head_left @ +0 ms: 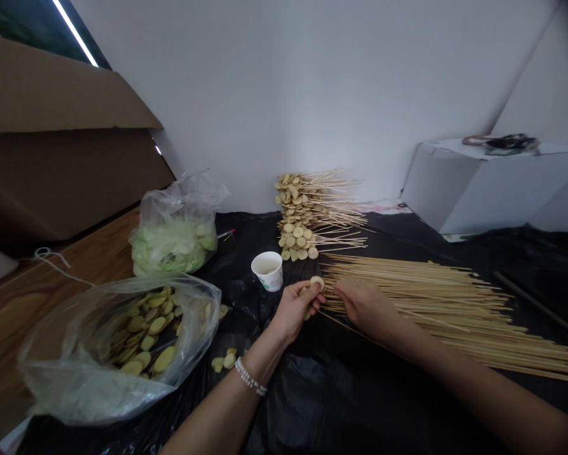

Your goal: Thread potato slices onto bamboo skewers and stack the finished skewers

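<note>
View: head
Left hand (297, 308): closed in a pinch, thumb and fingers on a round slice (316, 282)
Right hand (363, 304): just right of left hand, fingers curled in; grip hidden, cannot tell what is held
Loose skewers (445, 309): under and right of right hand, flat spread, near ends beside left fingertips
Loaded skewers (297, 232): stacked beyond both hands, slices at left, bare sticks to right
Cup (273, 279): white, upright, just beyond left hand
Slice bag (70, 385): clear, open, left of left hand, many slices inside
Loose slices (229, 360): left of left wrist
Bracelet (249, 379): white beads, on left wrist
Greens bag (172, 243): beyond slice bag, left of left hand
Black sheet (321, 398): beneath both hands
</note>
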A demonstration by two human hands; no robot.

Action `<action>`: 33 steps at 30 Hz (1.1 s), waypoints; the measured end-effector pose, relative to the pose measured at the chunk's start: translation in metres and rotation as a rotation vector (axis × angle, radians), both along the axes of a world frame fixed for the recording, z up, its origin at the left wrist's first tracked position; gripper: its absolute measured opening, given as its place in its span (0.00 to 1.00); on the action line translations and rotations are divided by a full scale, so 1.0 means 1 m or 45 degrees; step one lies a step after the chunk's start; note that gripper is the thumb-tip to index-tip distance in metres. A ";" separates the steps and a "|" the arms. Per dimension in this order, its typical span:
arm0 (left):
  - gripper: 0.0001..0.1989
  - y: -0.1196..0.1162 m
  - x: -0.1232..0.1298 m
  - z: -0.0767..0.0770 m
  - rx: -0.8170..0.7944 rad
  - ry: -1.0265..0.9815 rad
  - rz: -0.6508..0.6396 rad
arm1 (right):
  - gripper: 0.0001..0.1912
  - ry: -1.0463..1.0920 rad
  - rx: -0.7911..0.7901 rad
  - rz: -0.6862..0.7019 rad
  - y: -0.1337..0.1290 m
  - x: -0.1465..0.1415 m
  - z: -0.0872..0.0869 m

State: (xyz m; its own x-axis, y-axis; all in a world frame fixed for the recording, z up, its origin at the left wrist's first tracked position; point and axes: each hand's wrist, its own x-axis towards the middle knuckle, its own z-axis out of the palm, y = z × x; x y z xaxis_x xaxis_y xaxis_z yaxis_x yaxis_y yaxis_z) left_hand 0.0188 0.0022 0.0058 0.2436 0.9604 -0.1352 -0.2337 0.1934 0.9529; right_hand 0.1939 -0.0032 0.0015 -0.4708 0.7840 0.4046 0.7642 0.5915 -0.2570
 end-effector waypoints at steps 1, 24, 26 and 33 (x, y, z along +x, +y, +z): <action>0.18 0.000 0.000 0.000 -0.003 0.000 -0.005 | 0.13 0.006 0.040 0.007 0.000 0.000 0.000; 0.15 0.009 -0.002 -0.003 -0.054 -0.256 0.234 | 0.14 0.057 -0.048 -0.076 0.002 0.001 0.005; 0.14 0.009 -0.001 -0.003 -0.054 -0.251 0.220 | 0.14 0.083 -0.047 -0.058 0.002 0.000 0.004; 0.13 0.008 -0.001 -0.005 -0.010 -0.198 0.203 | 0.11 0.057 0.021 -0.019 -0.001 0.000 0.003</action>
